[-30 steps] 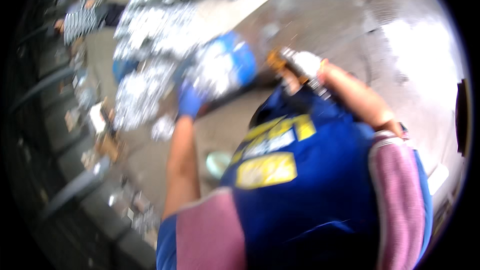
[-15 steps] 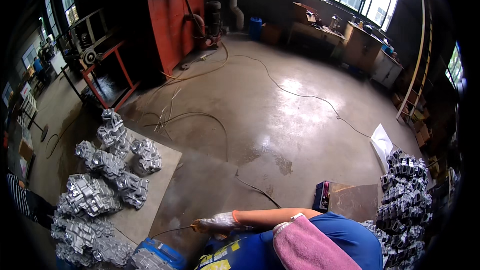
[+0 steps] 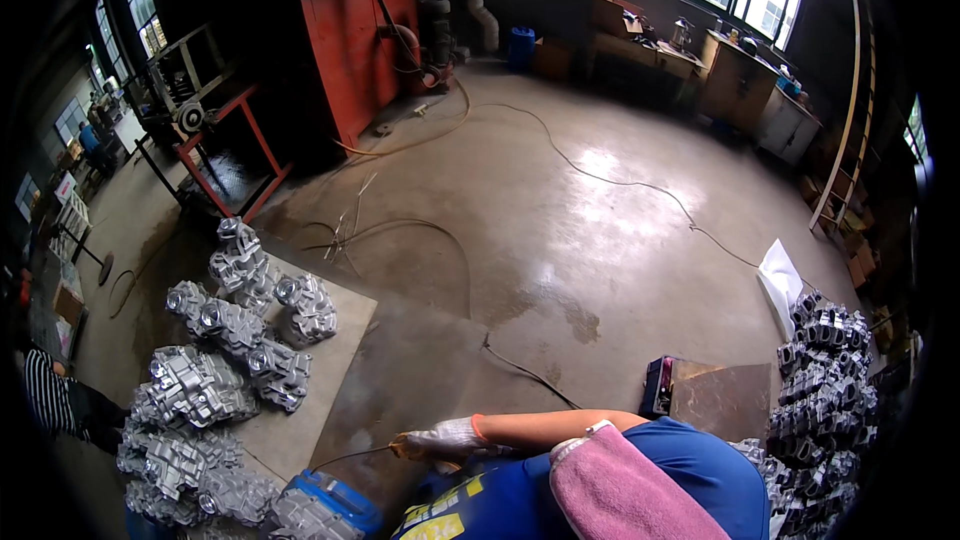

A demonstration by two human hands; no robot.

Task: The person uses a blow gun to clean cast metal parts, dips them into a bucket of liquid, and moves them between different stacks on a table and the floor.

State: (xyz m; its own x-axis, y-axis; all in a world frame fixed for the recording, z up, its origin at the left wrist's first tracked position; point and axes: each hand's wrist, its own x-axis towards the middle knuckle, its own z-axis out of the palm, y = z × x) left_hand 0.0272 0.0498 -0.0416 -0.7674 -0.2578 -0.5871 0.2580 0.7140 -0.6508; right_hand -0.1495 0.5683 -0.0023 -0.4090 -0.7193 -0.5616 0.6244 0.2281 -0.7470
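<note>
My right hand point(image 3: 440, 440), in a white knit glove with brown-stained fingers, reaches across from the right. It is closed on a thin dark rod point(image 3: 350, 456). The rod slants down and left, its far end close to a blue holder or block point(image 3: 340, 500) at the lower edge. Against the blue piece sits a silver metal casting point(image 3: 305, 518); I cannot tell whether the rod touches either. My left hand is not in view. A pink towel point(image 3: 630, 485) lies over my blue right sleeve.
Several silver castings point(image 3: 195, 385) crowd a pale board point(image 3: 335, 340) on the left. More castings point(image 3: 825, 390) are stacked at right, beside a crate point(image 3: 657, 385) and a brown plate point(image 3: 720, 395). Cables point(image 3: 620, 183) cross the floor. A person in a striped top point(image 3: 50, 395) is at far left.
The whole view has shifted slightly, so the surroundings sit a little farther right. My right hand keeps its grip on the rod, at nearly the same angle.
</note>
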